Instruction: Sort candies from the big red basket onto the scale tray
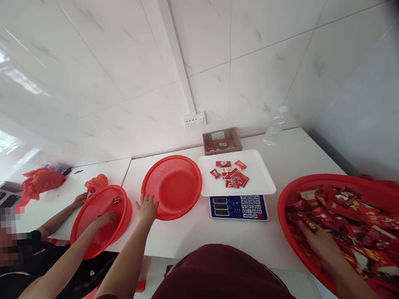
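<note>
My left hand (147, 208) rests with fingers spread on the near rim of an empty red mesh basket (172, 186) in the middle of the white table. My right hand (320, 243) is down among red snack packets (358, 229) inside a large red basket (291, 193) at the right; its fingers are partly buried. Between the baskets stands a digital scale (238, 207) with a white tray (259, 181) carrying several red packets (231, 173).
A co-worker at the left has both hands at another red mesh basket (98, 220). Red plastic bags (41, 182) lie at the far left. A cardboard box (222, 140) and a clear bottle (276, 127) stand against the tiled wall.
</note>
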Demonstrator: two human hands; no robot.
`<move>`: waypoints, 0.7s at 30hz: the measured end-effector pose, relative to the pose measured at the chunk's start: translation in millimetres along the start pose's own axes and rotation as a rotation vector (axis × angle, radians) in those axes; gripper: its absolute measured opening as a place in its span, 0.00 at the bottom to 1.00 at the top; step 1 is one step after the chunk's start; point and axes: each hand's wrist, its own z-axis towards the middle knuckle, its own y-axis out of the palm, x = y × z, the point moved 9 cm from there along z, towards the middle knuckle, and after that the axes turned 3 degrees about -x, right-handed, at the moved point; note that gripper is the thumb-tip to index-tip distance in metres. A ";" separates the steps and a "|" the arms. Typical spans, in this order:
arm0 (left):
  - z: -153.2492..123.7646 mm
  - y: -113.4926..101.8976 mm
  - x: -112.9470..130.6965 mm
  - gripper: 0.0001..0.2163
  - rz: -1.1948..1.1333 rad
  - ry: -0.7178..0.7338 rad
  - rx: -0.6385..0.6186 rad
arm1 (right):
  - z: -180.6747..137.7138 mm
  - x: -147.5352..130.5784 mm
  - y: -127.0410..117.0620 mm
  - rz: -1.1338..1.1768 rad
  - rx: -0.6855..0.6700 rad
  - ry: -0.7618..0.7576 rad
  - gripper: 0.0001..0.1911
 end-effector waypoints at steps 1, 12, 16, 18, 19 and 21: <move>0.8 -4.4 13.9 0.19 -0.027 0.040 0.041 | -3.1 -1.5 -0.5 0.009 -0.009 0.028 0.27; -88.5 -24.5 290.1 0.14 -0.301 1.141 0.067 | -29.6 18.8 -68.4 -0.113 0.156 0.143 0.29; -131.1 -20.6 336.1 0.15 -0.276 1.345 -0.020 | -42.8 28.5 -68.2 0.052 -0.008 0.193 0.27; -144.3 -16.7 342.8 0.15 -0.269 1.396 -0.057 | -46.0 20.7 -51.4 0.168 -0.153 0.166 0.24; -148.4 -14.4 343.3 0.15 -0.268 1.410 -0.074 | -46.2 13.7 -42.5 0.178 -0.213 0.136 0.23; -151.7 -9.7 340.0 0.14 -0.273 1.413 -0.107 | -43.7 -1.9 -25.5 0.107 -0.302 0.069 0.21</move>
